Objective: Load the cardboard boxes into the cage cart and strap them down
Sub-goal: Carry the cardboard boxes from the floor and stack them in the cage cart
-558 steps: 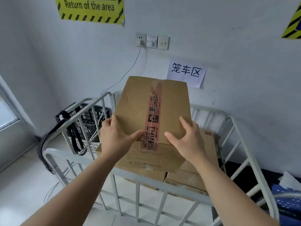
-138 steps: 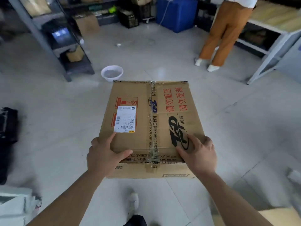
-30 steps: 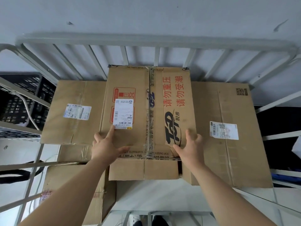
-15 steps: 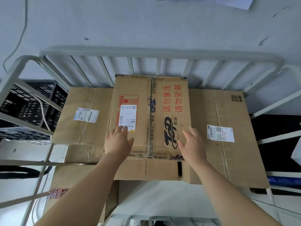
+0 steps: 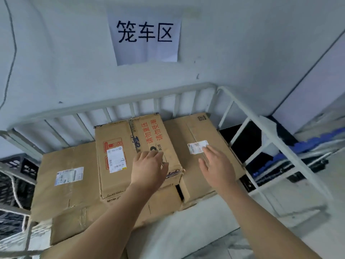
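**Top box on stack in cart**

The top box (image 5: 119,139) rests on the left box (image 5: 71,157) and right box (image 5: 211,131) in the cart (image 5: 112,104), by its far rail. Left hand (image 5: 149,169) is relaxed and empty over the top box. Right hand (image 5: 216,169) is spread and empty over the right box.

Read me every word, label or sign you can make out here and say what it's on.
"笼车区": paper sign on the wall.
"请勿重压", "请勿受潮": red print on the top box.
Blue logo on the top box: partly behind the left hand, unreadable.
Shipping labels on the top box, left box and right box: too small to read.
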Demonstrator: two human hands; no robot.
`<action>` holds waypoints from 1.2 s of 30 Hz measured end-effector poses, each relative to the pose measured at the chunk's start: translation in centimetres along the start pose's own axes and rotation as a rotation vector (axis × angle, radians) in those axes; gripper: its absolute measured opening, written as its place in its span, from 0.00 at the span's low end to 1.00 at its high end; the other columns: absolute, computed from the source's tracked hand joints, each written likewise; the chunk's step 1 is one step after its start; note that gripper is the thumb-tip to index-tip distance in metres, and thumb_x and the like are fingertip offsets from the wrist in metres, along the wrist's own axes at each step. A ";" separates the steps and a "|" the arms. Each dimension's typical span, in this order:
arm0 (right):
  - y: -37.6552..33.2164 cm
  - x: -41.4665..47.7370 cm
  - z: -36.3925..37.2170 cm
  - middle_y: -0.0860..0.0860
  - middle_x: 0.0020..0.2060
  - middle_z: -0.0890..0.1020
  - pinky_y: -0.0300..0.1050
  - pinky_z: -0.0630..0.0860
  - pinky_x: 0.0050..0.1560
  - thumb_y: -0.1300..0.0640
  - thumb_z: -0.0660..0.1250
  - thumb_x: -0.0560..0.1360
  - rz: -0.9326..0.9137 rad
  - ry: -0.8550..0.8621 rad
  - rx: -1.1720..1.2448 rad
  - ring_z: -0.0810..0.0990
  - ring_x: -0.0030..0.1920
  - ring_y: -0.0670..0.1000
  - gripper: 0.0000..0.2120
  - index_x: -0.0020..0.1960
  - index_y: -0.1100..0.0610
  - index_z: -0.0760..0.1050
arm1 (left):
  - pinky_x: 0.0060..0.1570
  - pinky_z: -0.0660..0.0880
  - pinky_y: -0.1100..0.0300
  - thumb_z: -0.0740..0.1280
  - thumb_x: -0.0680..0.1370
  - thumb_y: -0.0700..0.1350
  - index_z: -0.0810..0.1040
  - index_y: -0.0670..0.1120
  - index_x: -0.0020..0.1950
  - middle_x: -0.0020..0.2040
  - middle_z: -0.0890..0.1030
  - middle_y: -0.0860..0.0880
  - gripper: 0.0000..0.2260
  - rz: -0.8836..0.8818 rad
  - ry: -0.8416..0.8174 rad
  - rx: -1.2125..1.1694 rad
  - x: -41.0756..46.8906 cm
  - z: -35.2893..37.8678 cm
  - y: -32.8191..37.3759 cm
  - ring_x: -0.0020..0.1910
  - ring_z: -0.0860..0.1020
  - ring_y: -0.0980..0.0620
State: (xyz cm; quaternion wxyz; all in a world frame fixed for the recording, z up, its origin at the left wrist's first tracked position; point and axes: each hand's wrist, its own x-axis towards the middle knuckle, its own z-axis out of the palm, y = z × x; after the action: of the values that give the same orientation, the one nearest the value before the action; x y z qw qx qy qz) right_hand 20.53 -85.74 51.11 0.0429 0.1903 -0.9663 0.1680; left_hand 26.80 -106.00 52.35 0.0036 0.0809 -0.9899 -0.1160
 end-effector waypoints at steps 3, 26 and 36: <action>0.7 -5.7 -3.8 0.55 0.58 0.80 0.48 0.75 0.59 0.56 0.65 0.76 0.075 0.081 -0.031 0.77 0.59 0.55 0.17 0.62 0.62 0.75 | 0.67 0.61 0.54 0.58 0.79 0.56 0.73 0.50 0.66 0.64 0.76 0.52 0.18 0.135 -0.015 0.025 -2.8 -1.3 3.7 0.65 0.70 0.48; 16.6 -62.3 -19.6 0.54 0.55 0.83 0.50 0.74 0.59 0.56 0.74 0.69 1.113 0.480 -0.301 0.81 0.57 0.56 0.17 0.57 0.60 0.80 | 0.68 0.58 0.55 0.53 0.80 0.57 0.68 0.50 0.70 0.68 0.72 0.52 0.22 1.243 -0.196 0.040 -36.7 5.2 46.9 0.67 0.68 0.50; 17.2 -86.0 -21.2 0.54 0.48 0.84 0.49 0.79 0.51 0.59 0.77 0.65 1.599 0.568 -0.344 0.83 0.50 0.57 0.14 0.50 0.59 0.82 | 0.43 0.76 0.53 0.71 0.68 0.54 0.83 0.47 0.43 0.37 0.82 0.51 0.12 1.684 -0.249 0.048 -57.0 12.7 61.0 0.36 0.80 0.48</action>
State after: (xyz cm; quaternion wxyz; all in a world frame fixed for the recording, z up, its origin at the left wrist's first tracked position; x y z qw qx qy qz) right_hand 93.77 -33.13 53.10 0.1797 -0.6048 -0.7748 0.0403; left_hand 73.02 -35.39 54.73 -0.0220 -0.6958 -0.7153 -0.0616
